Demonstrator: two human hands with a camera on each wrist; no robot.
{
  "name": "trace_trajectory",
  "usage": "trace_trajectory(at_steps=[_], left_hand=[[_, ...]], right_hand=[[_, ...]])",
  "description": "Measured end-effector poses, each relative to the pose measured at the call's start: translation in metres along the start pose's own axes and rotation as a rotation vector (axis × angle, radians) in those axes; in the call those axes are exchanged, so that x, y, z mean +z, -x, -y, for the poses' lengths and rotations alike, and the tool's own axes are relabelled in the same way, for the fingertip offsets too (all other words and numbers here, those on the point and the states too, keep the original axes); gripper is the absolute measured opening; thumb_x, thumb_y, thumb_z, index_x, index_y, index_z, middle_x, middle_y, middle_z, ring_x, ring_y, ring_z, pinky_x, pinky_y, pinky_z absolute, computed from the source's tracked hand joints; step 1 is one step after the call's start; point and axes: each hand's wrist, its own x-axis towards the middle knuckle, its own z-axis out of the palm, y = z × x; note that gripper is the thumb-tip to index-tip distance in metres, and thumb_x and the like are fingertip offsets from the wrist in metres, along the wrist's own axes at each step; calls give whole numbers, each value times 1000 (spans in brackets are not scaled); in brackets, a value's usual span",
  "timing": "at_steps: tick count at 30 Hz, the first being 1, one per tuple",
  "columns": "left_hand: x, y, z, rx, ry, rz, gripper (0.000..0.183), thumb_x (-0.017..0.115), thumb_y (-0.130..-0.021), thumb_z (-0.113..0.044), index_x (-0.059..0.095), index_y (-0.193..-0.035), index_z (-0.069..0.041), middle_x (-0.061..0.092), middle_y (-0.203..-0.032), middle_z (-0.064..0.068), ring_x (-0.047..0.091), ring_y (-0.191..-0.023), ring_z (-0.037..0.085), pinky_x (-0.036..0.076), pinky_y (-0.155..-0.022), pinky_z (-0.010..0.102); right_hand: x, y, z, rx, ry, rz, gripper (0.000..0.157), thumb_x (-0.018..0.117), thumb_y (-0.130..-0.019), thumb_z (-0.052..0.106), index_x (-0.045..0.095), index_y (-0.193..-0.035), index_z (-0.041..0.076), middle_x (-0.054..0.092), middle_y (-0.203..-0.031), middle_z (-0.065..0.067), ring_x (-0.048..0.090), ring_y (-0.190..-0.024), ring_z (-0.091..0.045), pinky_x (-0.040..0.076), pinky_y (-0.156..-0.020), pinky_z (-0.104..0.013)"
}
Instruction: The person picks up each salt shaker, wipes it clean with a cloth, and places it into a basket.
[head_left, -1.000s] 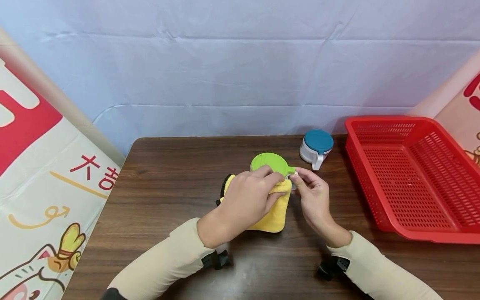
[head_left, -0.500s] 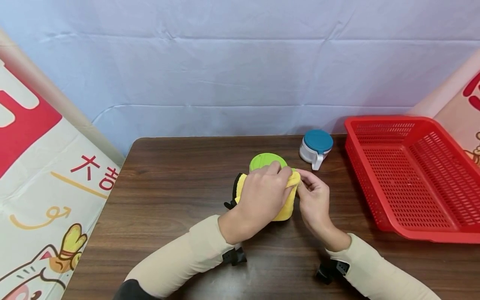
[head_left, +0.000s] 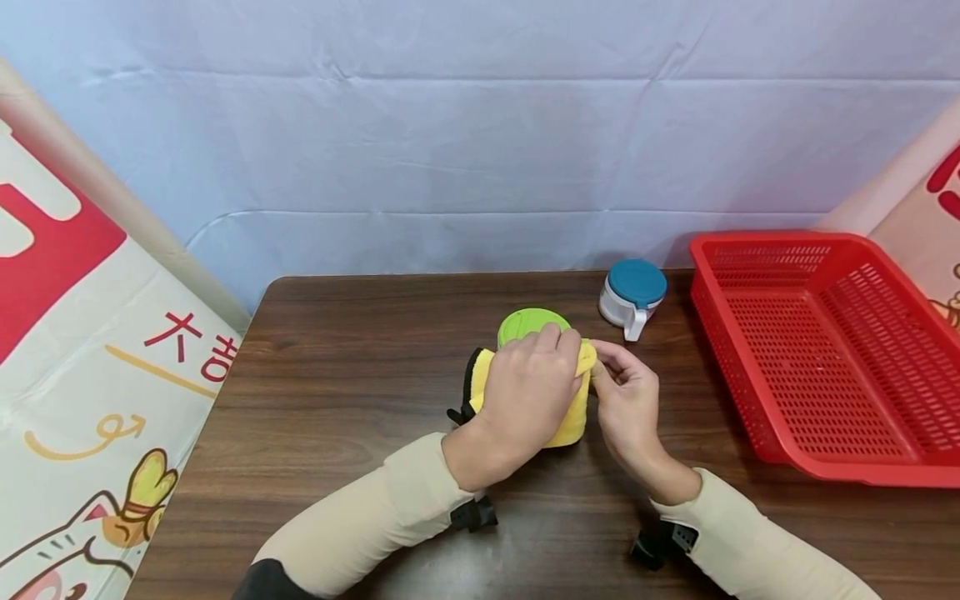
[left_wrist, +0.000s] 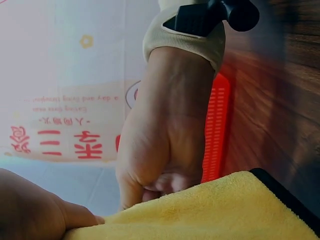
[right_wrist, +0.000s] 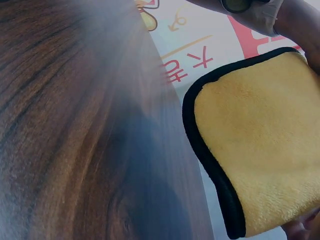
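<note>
My left hand (head_left: 528, 392) grips a folded yellow cloth (head_left: 573, 423) with black edging and presses it to the near side of a jar with a round green lid (head_left: 527, 322). The jar's body is hidden behind hand and cloth. At its right side my right hand (head_left: 628, 404) pinches the jar's handle between thumb and fingers, the cloth's fold covering that spot. The left wrist view has the cloth (left_wrist: 215, 212) stretching from the left fingers across the right hand (left_wrist: 165, 135). Close up in the right wrist view, the cloth (right_wrist: 260, 125) hangs with its dark border showing.
Behind and to the right stands a second jar (head_left: 634, 293), with a blue lid and a white handle. A large red plastic basket (head_left: 723, 367) takes up the right of the dark wooden table (head_left: 337, 358). A pale fabric backdrop (head_left: 480, 167) rises behind.
The left hand has slid the cloth to the right along the jar, over the handle's side. The green lid is more covered now. My right hand has stayed in place.
</note>
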Motion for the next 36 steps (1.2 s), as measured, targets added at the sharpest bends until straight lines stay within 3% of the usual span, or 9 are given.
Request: trace_trajectory(at_steps=[13, 24, 36], left_hand=[[-1, 5, 4, 15, 22, -30, 23, 82, -84, -25, 63, -81, -12, 49, -68, -2, 49, -52, 10, 42, -48, 22], [-4, 9, 9, 18, 34, -34, 21, 79, -88, -25, 64, -82, -12, 50, -68, -2, 52, -53, 10, 42, -48, 23], [-8, 13, 18, 35, 87, -29, 17, 75, -92, -22, 66, -85, -10, 52, -70, -1, 51, -53, 12, 38, -47, 23]], right_hand=[[-4, -4, 1, 1, 48, -17, 16, 65, -96, -5, 69, -111, -8, 73, -91, 5, 65, -76, -8, 56, -63, -21], [-6, -6, 3, -17, -11, -19, 18, 67, -94, -7, 67, -111, -13, 73, -90, 3, 67, -76, -7, 58, -64, -21], [-8, -8, 4, -21, -73, -8, 16, 65, -94, -10, 70, -109, -8, 73, -89, 0, 69, -75, -9, 59, -64, -24]])
